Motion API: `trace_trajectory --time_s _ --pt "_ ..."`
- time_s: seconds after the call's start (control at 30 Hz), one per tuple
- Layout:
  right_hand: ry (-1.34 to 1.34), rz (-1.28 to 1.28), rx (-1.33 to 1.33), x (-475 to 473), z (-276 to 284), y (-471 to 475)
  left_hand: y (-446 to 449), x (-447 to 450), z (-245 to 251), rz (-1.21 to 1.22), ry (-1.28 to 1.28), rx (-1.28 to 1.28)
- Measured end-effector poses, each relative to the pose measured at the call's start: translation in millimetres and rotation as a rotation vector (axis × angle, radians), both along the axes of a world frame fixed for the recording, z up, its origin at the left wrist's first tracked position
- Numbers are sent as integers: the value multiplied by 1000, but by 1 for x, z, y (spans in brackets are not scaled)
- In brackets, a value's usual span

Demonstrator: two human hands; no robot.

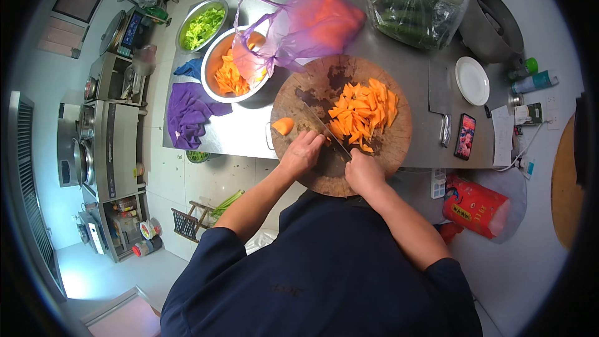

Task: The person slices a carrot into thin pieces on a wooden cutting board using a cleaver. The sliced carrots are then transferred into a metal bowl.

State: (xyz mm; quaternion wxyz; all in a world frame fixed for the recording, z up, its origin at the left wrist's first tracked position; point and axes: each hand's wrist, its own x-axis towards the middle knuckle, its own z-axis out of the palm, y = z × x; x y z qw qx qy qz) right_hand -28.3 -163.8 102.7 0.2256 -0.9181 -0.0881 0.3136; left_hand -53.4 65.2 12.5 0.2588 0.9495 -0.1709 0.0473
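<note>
A round wooden chopping board (pixel 299 168) lies at the table's front edge before me. My right hand (pixel 366 173) grips the handle of a kitchen knife (pixel 327 130), its blade slanting away to the left across the board. The bent fingers of my left hand (pixel 302 153) rest close against the blade's left side; what lies beneath them is hidden. Right of the blade is a heap of sliced carrot (pixel 362 110). A larger carrot chunk (pixel 283 126) sits apart near the board's left rim.
Left on the steel table (pixel 252 133) are a bowl of carrot slices (pixel 231 77), a bowl of chopped greens (pixel 203 28) and a purple cloth (pixel 187 114). Behind the board is a purple plastic bag (pixel 318 18). To the right lie a cleaver (pixel 440 93), a white plate (pixel 472 81) and a phone (pixel 465 136).
</note>
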Motion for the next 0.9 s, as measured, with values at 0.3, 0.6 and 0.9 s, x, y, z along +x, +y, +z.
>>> trace_trajectory --time_s 0.3,0.6,0.9 --pt "-3 55 43 -14 -6 0 72 14 26 213 -151 108" --pt "-84 -56 28 4 -4 -27 -12 7 15 322 123 -173" --pt "-128 14 12 5 10 -19 -16 25 24 127 248 -128"
